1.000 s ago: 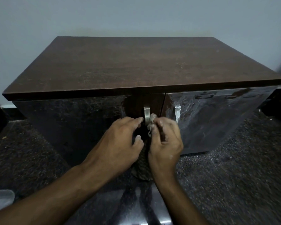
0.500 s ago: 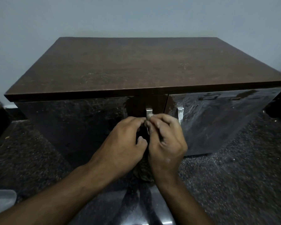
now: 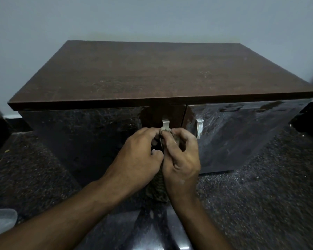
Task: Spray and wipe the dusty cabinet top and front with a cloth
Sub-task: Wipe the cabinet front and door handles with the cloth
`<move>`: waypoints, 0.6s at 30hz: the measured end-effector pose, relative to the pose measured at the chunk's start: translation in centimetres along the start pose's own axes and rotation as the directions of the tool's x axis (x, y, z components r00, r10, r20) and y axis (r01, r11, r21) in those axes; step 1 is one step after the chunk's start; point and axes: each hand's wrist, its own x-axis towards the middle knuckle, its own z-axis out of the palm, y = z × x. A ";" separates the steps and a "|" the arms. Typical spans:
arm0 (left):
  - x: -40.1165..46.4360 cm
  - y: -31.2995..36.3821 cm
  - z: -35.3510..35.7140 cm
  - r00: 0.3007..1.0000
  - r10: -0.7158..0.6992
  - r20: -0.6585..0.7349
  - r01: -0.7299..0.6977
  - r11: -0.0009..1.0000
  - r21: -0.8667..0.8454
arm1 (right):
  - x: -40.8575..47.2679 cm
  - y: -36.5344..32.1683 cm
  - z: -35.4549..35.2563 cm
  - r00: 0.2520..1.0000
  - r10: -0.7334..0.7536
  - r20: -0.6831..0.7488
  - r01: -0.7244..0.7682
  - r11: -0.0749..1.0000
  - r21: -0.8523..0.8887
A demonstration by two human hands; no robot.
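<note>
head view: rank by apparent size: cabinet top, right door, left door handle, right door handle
1. cabinet top
2. right door
3. right door handle and left door handle: not ranked; the hands and cloth cover the left one's lower part.

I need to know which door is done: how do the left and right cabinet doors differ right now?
The left door looks dull and mottled with dust; the right door is glossy, with pale wipe streaks and reflections. The left handle is half hidden behind the cloth that both the left hand and right hand pinch; the right handle is in full view and untouched. Both doors are dark, each with a silver handle.
</note>
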 end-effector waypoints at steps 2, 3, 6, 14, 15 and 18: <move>-0.1 0.0 -0.1 1.000 -0.018 -0.003 0.018 1.000 -0.024 | -0.3 0.0 -0.1 1.000 -0.013 0.014 0.013 1.000 -0.008; -0.1 0.0 -0.1 1.000 -0.022 -0.003 0.022 0.999 -0.031 | -0.3 0.0 -0.2 1.000 -0.016 0.007 0.016 1.000 -0.018; 0.0 0.0 -0.2 1.000 -0.019 0.010 0.019 0.999 -0.034 | 0.9 -0.7 -0.2 0.997 -0.014 -0.078 0.011 0.999 -0.036; 0.1 -0.1 0.0 0.999 -0.038 0.022 0.040 0.997 -0.073 | 1.2 -0.2 -0.2 0.994 -0.073 -0.080 0.067 0.995 -0.068; 0.1 -0.1 0.1 0.999 -0.044 0.020 0.046 0.996 -0.080 | 0.3 0.3 -0.1 0.994 -0.085 -0.067 0.079 0.994 -0.080; 0.2 -0.1 0.3 0.999 -0.037 -0.002 0.036 0.996 -0.081 | -1.5 1.0 0.1 0.998 -0.026 -0.057 0.022 0.998 -0.065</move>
